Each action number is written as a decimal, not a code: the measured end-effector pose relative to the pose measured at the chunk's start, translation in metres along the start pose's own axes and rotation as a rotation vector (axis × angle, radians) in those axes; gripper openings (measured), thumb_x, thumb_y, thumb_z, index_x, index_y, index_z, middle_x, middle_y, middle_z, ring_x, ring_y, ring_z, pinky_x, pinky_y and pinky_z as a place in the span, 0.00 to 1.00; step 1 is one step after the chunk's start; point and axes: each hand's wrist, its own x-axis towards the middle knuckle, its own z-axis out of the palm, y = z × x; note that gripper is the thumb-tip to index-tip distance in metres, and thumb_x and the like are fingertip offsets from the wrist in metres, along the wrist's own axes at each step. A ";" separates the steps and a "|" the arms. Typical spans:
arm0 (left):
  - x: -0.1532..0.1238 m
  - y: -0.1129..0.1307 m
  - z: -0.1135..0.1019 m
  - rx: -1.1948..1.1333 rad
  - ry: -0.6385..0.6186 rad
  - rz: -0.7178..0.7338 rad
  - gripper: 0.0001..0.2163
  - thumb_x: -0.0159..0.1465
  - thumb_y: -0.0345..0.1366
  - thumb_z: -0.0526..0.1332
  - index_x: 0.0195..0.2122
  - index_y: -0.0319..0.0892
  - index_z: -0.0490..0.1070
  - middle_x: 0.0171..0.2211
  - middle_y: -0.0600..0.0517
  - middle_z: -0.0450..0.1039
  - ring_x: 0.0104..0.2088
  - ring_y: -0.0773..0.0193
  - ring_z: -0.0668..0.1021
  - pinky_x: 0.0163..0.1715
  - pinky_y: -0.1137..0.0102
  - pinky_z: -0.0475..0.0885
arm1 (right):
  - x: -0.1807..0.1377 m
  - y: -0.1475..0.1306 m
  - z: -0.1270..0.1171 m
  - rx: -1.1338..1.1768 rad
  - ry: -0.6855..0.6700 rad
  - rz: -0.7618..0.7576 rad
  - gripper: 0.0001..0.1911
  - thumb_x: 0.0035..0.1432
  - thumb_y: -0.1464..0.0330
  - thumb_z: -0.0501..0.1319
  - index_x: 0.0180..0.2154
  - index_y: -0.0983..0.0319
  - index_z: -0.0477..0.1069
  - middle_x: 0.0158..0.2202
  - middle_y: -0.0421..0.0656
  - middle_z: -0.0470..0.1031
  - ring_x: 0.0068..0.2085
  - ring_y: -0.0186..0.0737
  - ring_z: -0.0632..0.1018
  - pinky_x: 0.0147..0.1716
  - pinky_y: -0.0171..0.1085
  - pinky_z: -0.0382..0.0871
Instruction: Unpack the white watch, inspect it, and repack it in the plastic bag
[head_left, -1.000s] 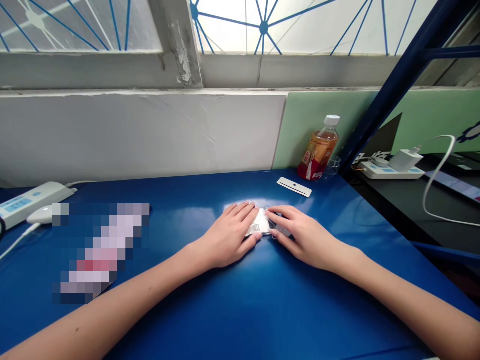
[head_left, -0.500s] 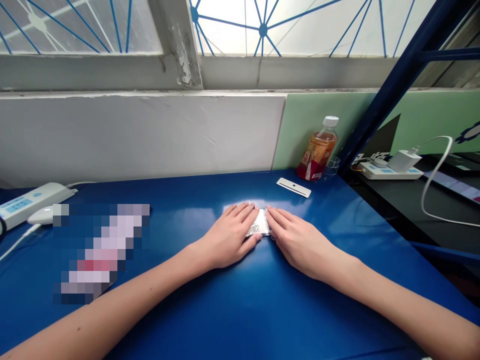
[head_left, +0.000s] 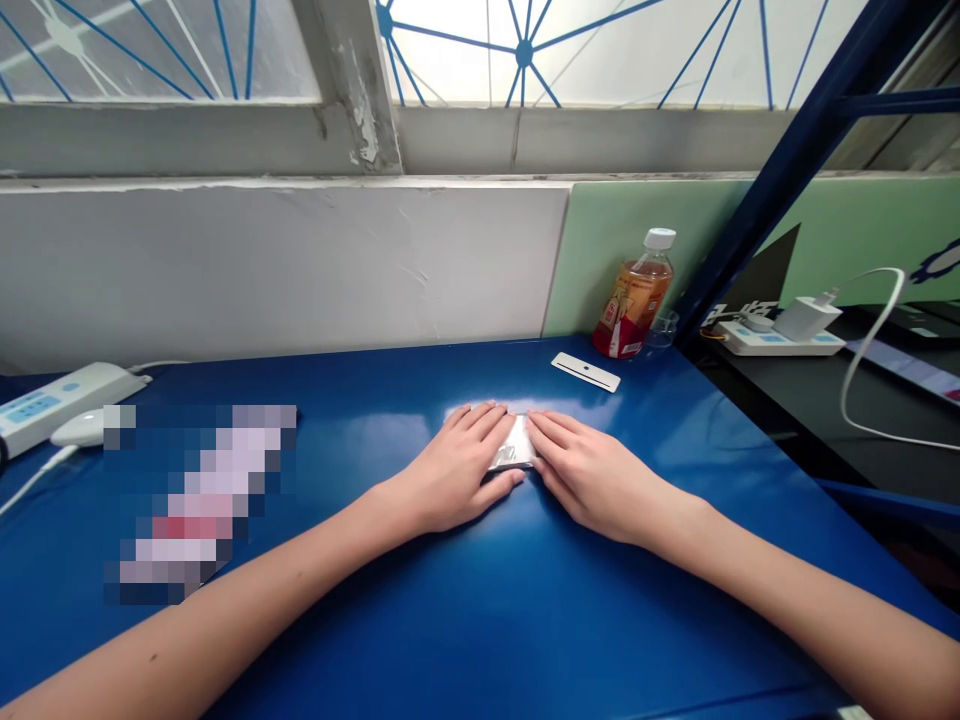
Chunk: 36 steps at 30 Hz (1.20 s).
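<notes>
1. Fingers of the right hand [head_left: 600, 482] have drawn together since a second ago and now meet the right end of the white packet [head_left: 516, 442]; whether they grip it, I cannot tell.
2. Left hand [head_left: 459, 470] lies flat over the packet's left part, thumb apart along its front edge.
3. Blue desk [head_left: 420, 620] surface spreads from the right hand to the right edge.
4. Card [head_left: 586, 372] and bottle [head_left: 634, 300] sit toward the far right corner.

Your left hand [head_left: 459, 472] and right hand [head_left: 592, 470] rest on a white packet [head_left: 516, 443]. A bottle [head_left: 634, 302] stands farther off, to the right.
</notes>
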 end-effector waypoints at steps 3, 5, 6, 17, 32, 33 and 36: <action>-0.001 -0.002 0.001 -0.029 0.020 0.000 0.27 0.73 0.49 0.47 0.67 0.38 0.54 0.66 0.39 0.58 0.67 0.48 0.60 0.65 0.51 0.54 | -0.001 0.009 -0.002 0.157 0.019 0.056 0.21 0.70 0.69 0.48 0.56 0.71 0.70 0.56 0.58 0.73 0.58 0.52 0.73 0.57 0.49 0.70; -0.001 -0.003 0.001 -0.044 0.021 -0.003 0.26 0.73 0.49 0.46 0.66 0.38 0.55 0.66 0.39 0.59 0.67 0.49 0.60 0.65 0.52 0.54 | -0.002 0.017 -0.004 0.213 0.020 0.084 0.20 0.70 0.68 0.48 0.57 0.66 0.70 0.57 0.55 0.73 0.57 0.50 0.74 0.56 0.48 0.71; -0.001 -0.003 0.000 -0.049 0.019 -0.004 0.26 0.73 0.49 0.45 0.66 0.37 0.55 0.66 0.39 0.59 0.67 0.50 0.60 0.65 0.52 0.54 | -0.004 0.022 -0.003 0.215 0.024 0.090 0.20 0.69 0.69 0.49 0.57 0.64 0.70 0.58 0.55 0.72 0.57 0.50 0.74 0.55 0.49 0.72; -0.002 0.000 -0.007 -0.166 0.052 0.127 0.23 0.74 0.45 0.48 0.67 0.43 0.53 0.66 0.43 0.60 0.66 0.53 0.62 0.65 0.55 0.57 | -0.005 0.040 0.002 0.234 0.146 0.008 0.15 0.65 0.74 0.56 0.50 0.62 0.75 0.47 0.51 0.79 0.49 0.48 0.78 0.48 0.46 0.74; -0.007 -0.003 -0.004 -0.299 0.206 0.005 0.30 0.73 0.50 0.45 0.69 0.34 0.46 0.67 0.34 0.53 0.67 0.45 0.59 0.64 0.49 0.58 | 0.001 0.034 -0.028 0.929 0.420 0.362 0.09 0.63 0.65 0.62 0.31 0.61 0.75 0.31 0.42 0.76 0.32 0.37 0.75 0.32 0.36 0.70; -0.007 -0.003 -0.003 -0.294 0.206 -0.009 0.31 0.73 0.50 0.45 0.69 0.32 0.45 0.68 0.33 0.52 0.67 0.44 0.58 0.64 0.50 0.58 | 0.001 0.034 -0.025 0.960 0.378 0.391 0.10 0.63 0.64 0.62 0.31 0.61 0.75 0.31 0.42 0.76 0.32 0.37 0.75 0.32 0.36 0.70; -0.008 -0.003 -0.002 -0.284 0.218 -0.050 0.33 0.72 0.49 0.46 0.70 0.31 0.41 0.68 0.31 0.51 0.68 0.44 0.57 0.64 0.50 0.58 | 0.001 0.036 -0.017 0.960 0.269 0.463 0.12 0.62 0.61 0.62 0.32 0.62 0.76 0.31 0.42 0.77 0.32 0.38 0.75 0.32 0.36 0.69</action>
